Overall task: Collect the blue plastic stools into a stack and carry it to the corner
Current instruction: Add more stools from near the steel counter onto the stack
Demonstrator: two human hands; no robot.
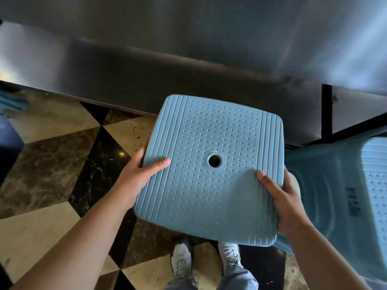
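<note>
A dark grey wall ran close ahead, its base meeting the marble floor (52,160) of cream, brown and black tiles, with open floor stretching away to the left. The square blue plastic stool (209,170) with a dotted seat and a round centre hole was held up over the person's white shoes (182,262). The left hand (138,174) gripped its left edge, thumb on top and fingers curled under; the right hand (280,201) gripped the near right corner likewise. A second blue plastic stool (343,201) stood just beside it, right, partly cut off by the frame.
</note>
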